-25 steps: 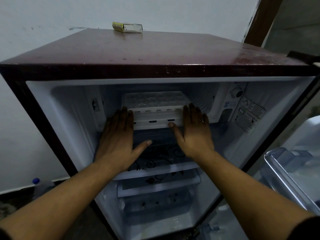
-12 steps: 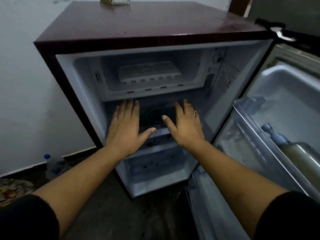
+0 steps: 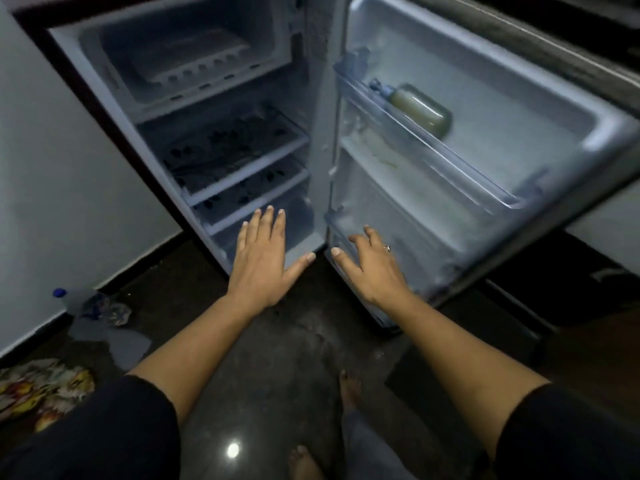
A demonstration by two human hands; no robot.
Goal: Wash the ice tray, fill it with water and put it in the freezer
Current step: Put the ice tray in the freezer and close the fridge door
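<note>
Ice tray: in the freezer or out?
In. The ice tray lies inside the top freezer compartment; left hand and right hand are open, well below.

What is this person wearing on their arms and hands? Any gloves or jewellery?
No gloves. The left sleeve and right sleeve are black and end near the elbow, leaving the forearms bare. The right hand has a small ring on one finger. The left hand wears nothing, and neither wrist shows a watch.
</note>
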